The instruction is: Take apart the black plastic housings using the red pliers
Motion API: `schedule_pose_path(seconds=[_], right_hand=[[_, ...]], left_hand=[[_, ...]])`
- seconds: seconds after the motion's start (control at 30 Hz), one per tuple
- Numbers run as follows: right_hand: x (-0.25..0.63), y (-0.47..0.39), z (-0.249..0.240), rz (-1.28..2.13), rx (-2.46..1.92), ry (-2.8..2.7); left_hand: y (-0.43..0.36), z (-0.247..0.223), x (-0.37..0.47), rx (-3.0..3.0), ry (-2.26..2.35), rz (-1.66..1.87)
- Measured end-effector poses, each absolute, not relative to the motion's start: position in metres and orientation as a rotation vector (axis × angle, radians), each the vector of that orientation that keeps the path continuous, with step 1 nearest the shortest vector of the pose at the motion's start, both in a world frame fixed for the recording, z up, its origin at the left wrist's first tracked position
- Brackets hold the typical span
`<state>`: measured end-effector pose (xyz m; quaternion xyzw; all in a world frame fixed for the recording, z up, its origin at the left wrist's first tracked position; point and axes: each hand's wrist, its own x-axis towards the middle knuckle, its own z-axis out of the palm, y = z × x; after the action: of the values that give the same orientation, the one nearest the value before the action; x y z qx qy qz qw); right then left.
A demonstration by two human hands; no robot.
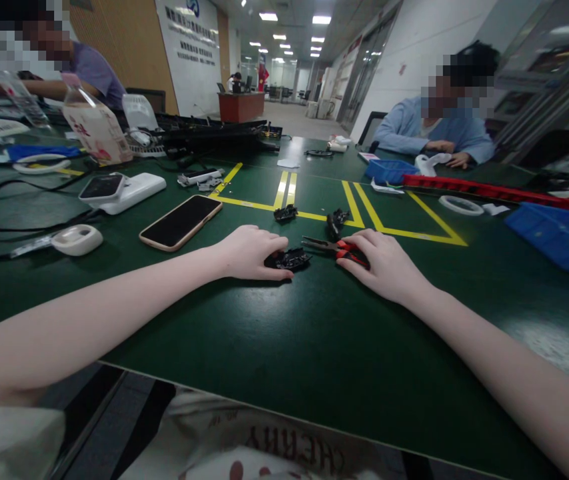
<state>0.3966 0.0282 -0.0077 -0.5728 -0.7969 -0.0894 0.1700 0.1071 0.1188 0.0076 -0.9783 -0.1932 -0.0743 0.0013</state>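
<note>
My left hand (252,253) is closed around the near end of a small black plastic part (292,259) lying low over the green table. Across from it, my right hand (382,263) grips a pair of long-nose pliers (344,251) by their red and black handles. The pliers' narrow jaws point left, a short way above and right of that part. Just beyond the pliers stands another dark part (337,222), close to the jaws. A third small black part (285,213) rests farther off, near the yellow tape.
A phone (181,223) lies left of my left forearm, with a white device (129,192) behind it. Yellow tape (314,215) marks the green table (284,347). Blue bins (559,233) and a long red strip (494,189) sit right. A person in blue (434,127) sits across.
</note>
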Motion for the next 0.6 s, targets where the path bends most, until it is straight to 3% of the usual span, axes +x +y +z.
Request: schedule_pose_path(seconds=[0.23, 0.6], right_hand=[[0.396, 0.024, -0.008, -0.304, -1.678, -2.187], [0.382, 0.017, -0.001, -0.316, -1.373, -2.38]], left_hand=[[0.119, 0.008, 0.106, -3.09, -0.647, -0.253], [0.122, 0.005, 0.108, -3.108, -0.613, -0.255]])
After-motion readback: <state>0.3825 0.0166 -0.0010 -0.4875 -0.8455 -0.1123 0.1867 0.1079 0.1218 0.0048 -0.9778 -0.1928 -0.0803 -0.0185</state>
